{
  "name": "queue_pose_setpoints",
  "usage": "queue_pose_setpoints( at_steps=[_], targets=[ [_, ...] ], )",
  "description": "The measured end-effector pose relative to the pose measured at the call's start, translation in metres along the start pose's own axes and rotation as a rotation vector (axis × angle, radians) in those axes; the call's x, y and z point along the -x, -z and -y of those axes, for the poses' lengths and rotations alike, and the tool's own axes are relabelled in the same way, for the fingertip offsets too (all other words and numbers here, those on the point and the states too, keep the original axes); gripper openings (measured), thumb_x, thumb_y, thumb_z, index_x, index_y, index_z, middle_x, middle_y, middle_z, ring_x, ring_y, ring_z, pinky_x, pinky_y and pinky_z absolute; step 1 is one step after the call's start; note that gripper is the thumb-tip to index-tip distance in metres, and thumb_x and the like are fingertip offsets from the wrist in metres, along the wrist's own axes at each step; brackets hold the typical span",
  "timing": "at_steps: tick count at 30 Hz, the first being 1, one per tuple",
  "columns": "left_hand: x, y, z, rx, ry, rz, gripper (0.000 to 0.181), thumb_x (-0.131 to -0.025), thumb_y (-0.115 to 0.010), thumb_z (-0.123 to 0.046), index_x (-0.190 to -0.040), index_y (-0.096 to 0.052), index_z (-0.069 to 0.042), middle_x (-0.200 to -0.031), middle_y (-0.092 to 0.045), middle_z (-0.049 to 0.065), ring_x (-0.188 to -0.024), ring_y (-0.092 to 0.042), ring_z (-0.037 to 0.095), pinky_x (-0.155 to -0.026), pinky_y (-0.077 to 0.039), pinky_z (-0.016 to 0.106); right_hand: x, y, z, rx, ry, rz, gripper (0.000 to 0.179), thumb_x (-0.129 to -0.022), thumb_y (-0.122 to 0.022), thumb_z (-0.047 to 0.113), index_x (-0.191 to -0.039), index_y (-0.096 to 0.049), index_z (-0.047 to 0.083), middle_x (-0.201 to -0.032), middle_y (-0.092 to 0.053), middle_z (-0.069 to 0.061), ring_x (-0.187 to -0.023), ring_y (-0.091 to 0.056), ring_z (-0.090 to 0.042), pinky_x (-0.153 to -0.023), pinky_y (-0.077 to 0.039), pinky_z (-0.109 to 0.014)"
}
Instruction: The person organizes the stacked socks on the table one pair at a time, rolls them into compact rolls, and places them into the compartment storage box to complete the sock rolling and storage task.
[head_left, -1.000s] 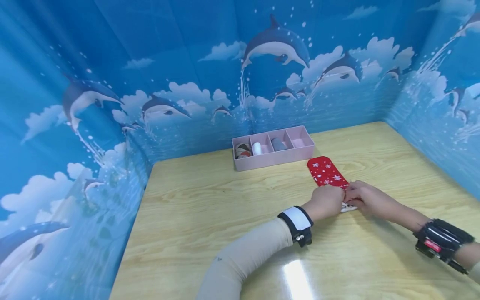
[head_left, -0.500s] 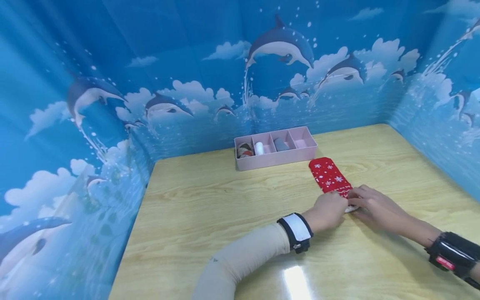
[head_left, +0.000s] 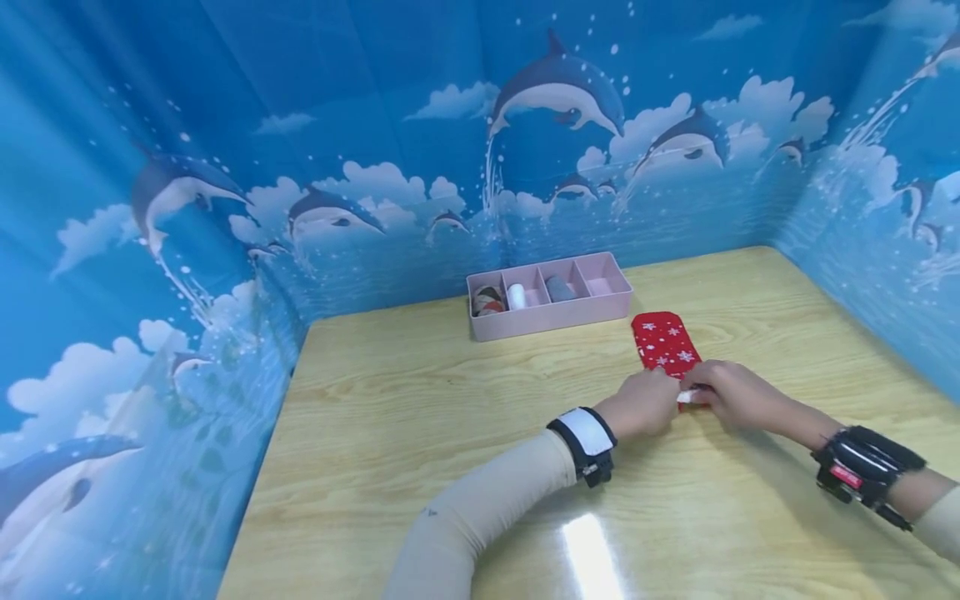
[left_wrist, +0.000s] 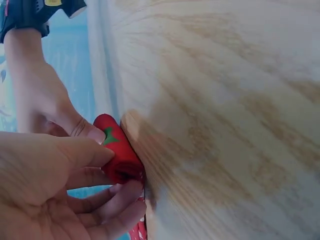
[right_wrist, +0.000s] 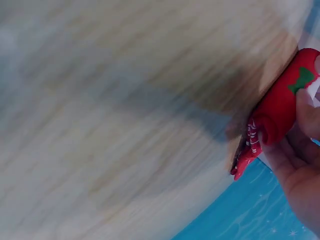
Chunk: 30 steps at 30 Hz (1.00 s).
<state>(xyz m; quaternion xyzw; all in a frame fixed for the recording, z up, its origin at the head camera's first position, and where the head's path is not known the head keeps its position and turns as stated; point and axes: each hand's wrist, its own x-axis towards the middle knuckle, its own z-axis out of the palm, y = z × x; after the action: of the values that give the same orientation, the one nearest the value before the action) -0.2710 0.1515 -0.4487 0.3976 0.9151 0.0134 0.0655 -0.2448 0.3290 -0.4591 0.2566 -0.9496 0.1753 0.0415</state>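
A red sock (head_left: 666,340) with white snowflakes lies on the table, its far part flat and its near end rolled up. My left hand (head_left: 647,404) pinches one end of the roll, and my right hand (head_left: 738,397) pinches the other, close beside it. In the left wrist view, the red roll (left_wrist: 129,162) shows a green patch and an open spiral end between thumb and fingers. The right wrist view has the same roll (right_wrist: 280,107) under my right thumb and fingers, with snowflake fabric at its far side. My hands hide part of the sock in the head view.
A pink divided box (head_left: 551,315) stands at the back of the wooden table (head_left: 420,400). Its compartments contain a patterned rolled bundle (head_left: 488,301), a white roll (head_left: 516,296) and a grey roll (head_left: 558,289). A blue dolphin curtain (head_left: 360,167) borders the table.
The sock's flat part has swung slightly to the right, and less of it shows than half a second ago. Both hands have shifted a little left and stay at its near end.
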Motion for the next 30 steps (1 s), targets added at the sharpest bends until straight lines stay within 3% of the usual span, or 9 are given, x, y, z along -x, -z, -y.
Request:
queue_pose_setpoints(
  at_steps=[4,9,12,15,18,23,27,30],
  targets=[
    [-0.004,0.002,0.006,0.088,-0.003,0.004,0.021,-0.101,-0.059,-0.021,-0.081,-0.063,-0.018,-0.073,-0.058,-0.008,-0.063,-0.05,0.006,-0.058,-0.043,0.018,-0.009,0.001,-0.004,-0.05,-0.064,0.067,0.019,-0.085,-0.072,-0.007,-0.088,-0.073,0.012,-0.081,-0.068,0.008,-0.073,-0.055,-0.007,-0.067,-0.05,-0.027],
    [-0.006,0.005,0.009,0.206,0.025,0.059,0.024,-0.103,-0.058,-0.022,-0.08,-0.061,-0.015,-0.069,-0.051,-0.006,-0.062,-0.045,0.007,-0.057,-0.037,0.018,-0.013,-0.001,-0.006,-0.09,-0.062,0.088,0.023,-0.086,-0.069,-0.01,-0.085,-0.07,0.013,-0.081,-0.066,0.008,-0.073,-0.053,-0.007,-0.066,-0.047,-0.025],
    [-0.006,0.005,0.006,0.18,0.052,0.086,0.021,-0.102,-0.058,-0.022,-0.083,-0.063,-0.016,-0.076,-0.058,-0.005,-0.067,-0.05,0.007,-0.058,-0.04,0.018,-0.011,-0.004,-0.006,-0.091,-0.052,0.058,0.023,-0.086,-0.068,-0.011,-0.087,-0.072,0.012,-0.085,-0.069,0.005,-0.078,-0.061,-0.011,-0.07,-0.054,-0.031],
    [-0.007,0.006,0.002,0.081,0.07,0.087,0.013,-0.1,-0.06,-0.022,-0.091,-0.069,-0.019,-0.092,-0.065,-0.007,-0.078,-0.054,0.006,-0.062,-0.046,0.021,-0.008,-0.007,-0.007,-0.058,-0.019,-0.002,0.022,-0.084,-0.07,-0.013,-0.09,-0.075,0.007,-0.091,-0.068,-0.001,-0.086,-0.064,-0.02,-0.075,-0.057,-0.039],
    [-0.007,0.007,0.0,0.007,0.067,0.081,0.009,-0.098,-0.062,-0.019,-0.093,-0.07,-0.02,-0.096,-0.066,-0.008,-0.079,-0.055,0.006,-0.06,-0.049,0.022,-0.004,-0.009,-0.008,-0.006,0.013,-0.074,0.022,-0.08,-0.075,-0.013,-0.091,-0.078,0.005,-0.093,-0.065,-0.002,-0.089,-0.062,-0.022,-0.076,-0.056,-0.041],
    [-0.008,0.01,0.003,0.083,0.075,0.051,0.015,-0.094,-0.067,-0.014,-0.08,-0.064,-0.018,-0.073,-0.059,-0.007,-0.062,-0.05,0.007,-0.052,-0.042,0.02,-0.002,-0.009,-0.009,-0.056,-0.046,-0.123,0.021,-0.08,-0.077,-0.01,-0.091,-0.073,0.008,-0.087,-0.065,0.003,-0.08,-0.059,-0.013,-0.069,-0.052,-0.03],
    [-0.009,0.01,0.009,0.146,0.07,0.002,0.014,-0.095,-0.068,-0.015,-0.083,-0.062,-0.017,-0.07,-0.055,-0.009,-0.061,-0.048,0.005,-0.051,-0.039,0.018,-0.003,-0.01,-0.009,-0.093,-0.102,-0.134,0.025,-0.081,-0.077,-0.007,-0.086,-0.064,0.014,-0.082,-0.064,0.005,-0.074,-0.053,-0.007,-0.065,-0.046,-0.024],
    [-0.009,0.01,0.011,0.151,0.04,-0.024,0.012,-0.098,-0.065,-0.017,-0.086,-0.062,-0.018,-0.072,-0.055,-0.01,-0.065,-0.05,0.004,-0.052,-0.039,0.016,-0.001,-0.012,-0.01,-0.029,-0.034,-0.186,0.026,-0.077,-0.081,-0.007,-0.081,-0.068,0.015,-0.082,-0.066,0.006,-0.075,-0.057,-0.008,-0.066,-0.051,-0.028]
  ],
)
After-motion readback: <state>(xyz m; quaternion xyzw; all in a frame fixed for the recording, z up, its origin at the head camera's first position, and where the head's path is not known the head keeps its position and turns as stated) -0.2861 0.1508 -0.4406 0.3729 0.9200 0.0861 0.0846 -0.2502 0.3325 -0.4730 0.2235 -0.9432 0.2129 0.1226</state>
